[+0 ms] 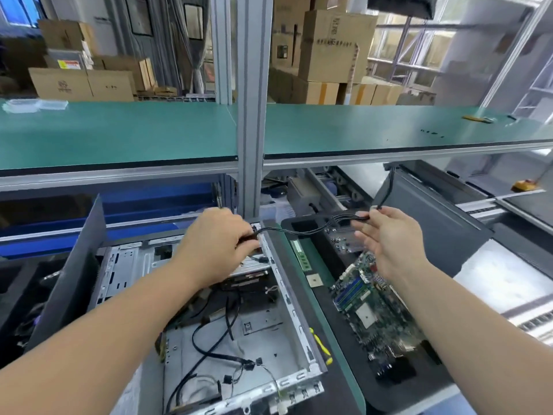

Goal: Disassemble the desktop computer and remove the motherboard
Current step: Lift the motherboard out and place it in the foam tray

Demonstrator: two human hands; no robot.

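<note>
While open computer case (pixel 209 310) sits lower centre, black cable (pixel 302 232) is pinched by right hand (pixel 389 244); left hand (pixel 215 247) fingers closed on its case end; motherboard (pixel 374 313) laid right of case.

Bare sheet-metal case (pixel 263 348); matt green bench mat (pixel 119 136); cardboard boxes (pixel 335 46).

Green motherboard (pixel 374 307); black cable (pixel 302 230); silver-grey case (pixel 209 310); teal shelf (pixel 119 133); blue bin (pixel 155 202)
</note>
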